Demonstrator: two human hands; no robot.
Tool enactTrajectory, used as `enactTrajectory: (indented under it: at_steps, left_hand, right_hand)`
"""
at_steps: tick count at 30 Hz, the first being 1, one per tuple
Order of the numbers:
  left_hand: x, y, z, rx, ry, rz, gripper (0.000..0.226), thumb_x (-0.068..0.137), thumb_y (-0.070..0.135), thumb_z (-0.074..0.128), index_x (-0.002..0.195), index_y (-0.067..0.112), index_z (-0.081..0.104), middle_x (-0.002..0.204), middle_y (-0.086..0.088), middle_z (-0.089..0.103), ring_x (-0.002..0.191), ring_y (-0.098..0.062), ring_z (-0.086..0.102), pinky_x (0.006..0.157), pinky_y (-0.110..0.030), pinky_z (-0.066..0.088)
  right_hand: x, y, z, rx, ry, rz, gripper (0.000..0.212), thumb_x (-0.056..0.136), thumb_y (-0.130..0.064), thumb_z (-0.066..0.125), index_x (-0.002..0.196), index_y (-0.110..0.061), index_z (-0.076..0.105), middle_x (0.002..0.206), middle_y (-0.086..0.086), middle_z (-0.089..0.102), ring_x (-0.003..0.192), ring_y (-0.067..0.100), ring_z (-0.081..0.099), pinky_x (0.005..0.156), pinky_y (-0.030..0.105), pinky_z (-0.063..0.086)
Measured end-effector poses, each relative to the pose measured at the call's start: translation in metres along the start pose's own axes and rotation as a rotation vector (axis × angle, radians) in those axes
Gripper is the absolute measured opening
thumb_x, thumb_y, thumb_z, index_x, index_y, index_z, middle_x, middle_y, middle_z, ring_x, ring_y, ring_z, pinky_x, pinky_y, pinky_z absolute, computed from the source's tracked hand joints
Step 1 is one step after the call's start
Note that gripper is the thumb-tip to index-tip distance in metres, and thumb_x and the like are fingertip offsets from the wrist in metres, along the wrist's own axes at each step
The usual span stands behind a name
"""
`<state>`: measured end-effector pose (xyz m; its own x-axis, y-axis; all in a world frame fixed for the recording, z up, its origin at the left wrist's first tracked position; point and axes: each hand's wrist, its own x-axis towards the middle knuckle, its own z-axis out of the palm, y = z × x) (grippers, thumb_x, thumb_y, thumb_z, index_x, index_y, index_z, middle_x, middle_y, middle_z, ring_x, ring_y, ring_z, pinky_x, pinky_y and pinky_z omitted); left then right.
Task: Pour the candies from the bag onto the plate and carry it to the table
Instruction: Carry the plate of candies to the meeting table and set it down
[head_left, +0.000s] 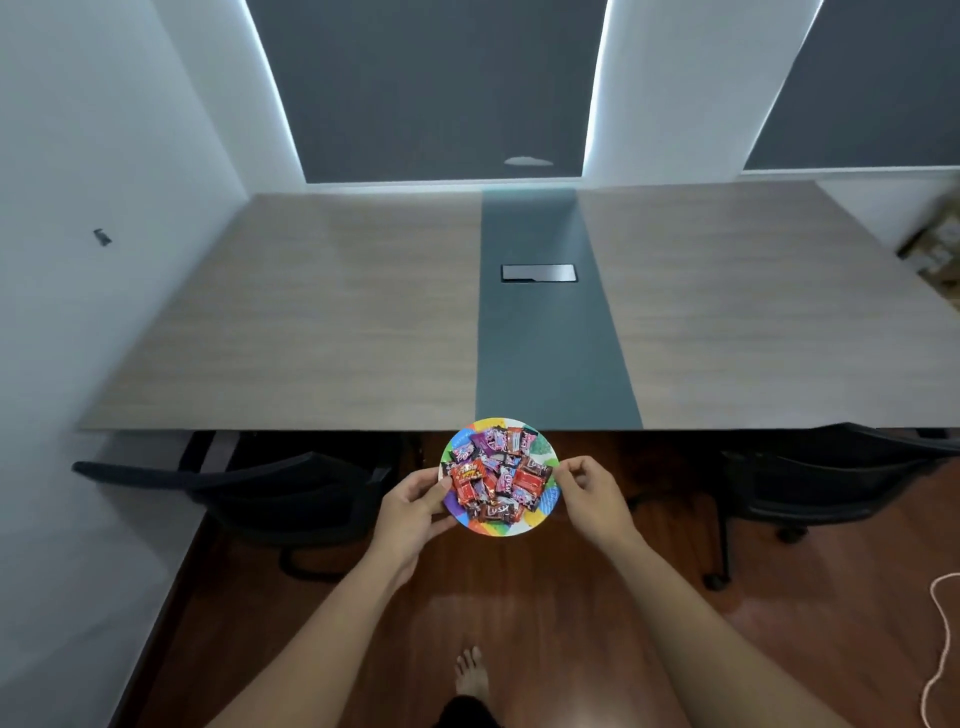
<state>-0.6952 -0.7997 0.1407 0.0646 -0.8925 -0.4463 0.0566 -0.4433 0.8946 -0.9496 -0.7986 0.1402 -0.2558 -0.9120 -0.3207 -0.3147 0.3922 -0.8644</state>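
- Just short of the table's near edge, one round plate (540, 447) with a rainbow-patterned rim is held level in the air, above the wood floor (545, 597); its far rim overlaps the edge of the table (322, 312) in this view, but whether it is over the tabletop cannot be told.
- On the plate lies one heap of wrapped candies (496, 475) — red, purple, brown and pink wrappers, too many and too overlapped to count exactly.
- Two hands grip the plate: the left hand (413, 506) clasps the left rim, thumb on top and fingers under it, and the right hand (587, 488) pinches the right rim between thumb and fingertips.
- Beyond the plate, the one table is light wood with one grey strip (540, 364) running down its middle; within that strip, further from the plate, sits one dark rectangular hatch (538, 273).
- Two dark chairs are tucked at the table's near side — one chair (291, 483) left of the plate, the other chair (831, 467) right of it.
- Below the plate, nearer the camera, one bare foot (471, 675) rests on the floor.
- Far right of the plate, one pale cord (943, 649) loops over the floor.
- Behind the table, two dark window blinds (431, 88) hang with light along their edges.
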Motion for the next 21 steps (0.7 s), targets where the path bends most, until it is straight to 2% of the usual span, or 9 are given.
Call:
enactTrajectory:
  at_steps: [6, 10, 14, 16, 19, 21]
  left_hand:
    - [0.084, 0.037, 0.024, 0.013, -0.045, -0.047, 0.019, 0.106, 0.024, 0.069, 0.122, 0.018, 0.077, 0.118, -0.005, 0.085, 0.112, -0.025, 0.082, 0.1, -0.051, 0.066]
    - [0.131, 0.058, 0.044, 0.012, -0.062, -0.08, 0.019, 0.106, 0.023, 0.069, 0.122, 0.016, 0.077, 0.117, -0.006, 0.085, 0.109, -0.025, 0.084, 0.1, -0.051, 0.067]
    - [0.178, 0.079, 0.074, 0.014, -0.072, -0.079, 0.018, 0.106, 0.023, 0.069, 0.121, 0.017, 0.077, 0.114, -0.004, 0.086, 0.107, -0.023, 0.084, 0.096, -0.046, 0.068]
    - [0.202, 0.088, 0.09, 0.011, -0.068, -0.071, 0.016, 0.106, 0.024, 0.07, 0.118, 0.018, 0.078, 0.113, -0.003, 0.086, 0.106, -0.023, 0.084, 0.09, -0.042, 0.07]
    - [0.237, 0.101, 0.117, 0.018, -0.054, -0.068, 0.015, 0.105, 0.026, 0.07, 0.116, 0.019, 0.078, 0.111, -0.003, 0.086, 0.103, -0.021, 0.083, 0.082, -0.035, 0.069]
    - [0.258, 0.109, 0.136, 0.006, -0.049, -0.07, 0.016, 0.106, 0.025, 0.07, 0.117, 0.017, 0.078, 0.111, -0.005, 0.086, 0.101, -0.021, 0.083, 0.077, -0.032, 0.069]
  right_hand:
    - [0.079, -0.022, -0.004, 0.004, 0.05, 0.038, 0.02, 0.11, -0.032, 0.06, 0.103, -0.014, 0.067, 0.093, 0.003, 0.08, 0.083, 0.018, 0.081, 0.07, 0.041, 0.067]
    - [0.127, -0.032, -0.014, 0.036, 0.054, 0.06, 0.022, 0.11, -0.034, 0.059, 0.107, -0.013, 0.066, 0.096, 0.005, 0.081, 0.086, 0.018, 0.082, 0.07, 0.038, 0.069]
    - [0.185, -0.035, -0.028, 0.042, 0.034, 0.086, 0.023, 0.11, -0.038, 0.058, 0.108, -0.016, 0.065, 0.102, 0.003, 0.079, 0.091, 0.016, 0.081, 0.079, 0.044, 0.071]
    - [0.216, -0.037, -0.036, 0.049, 0.022, 0.086, 0.023, 0.111, -0.036, 0.057, 0.108, -0.015, 0.064, 0.103, 0.006, 0.079, 0.089, 0.017, 0.08, 0.075, 0.039, 0.071]
    - [0.26, -0.044, -0.05, 0.059, 0.012, 0.087, 0.025, 0.112, -0.03, 0.056, 0.112, -0.006, 0.064, 0.101, 0.009, 0.078, 0.079, 0.015, 0.076, 0.059, 0.023, 0.063]
    - [0.289, -0.048, -0.062, 0.051, -0.001, 0.09, 0.025, 0.112, -0.029, 0.055, 0.114, -0.004, 0.063, 0.098, 0.006, 0.076, 0.075, 0.015, 0.074, 0.057, 0.021, 0.06]
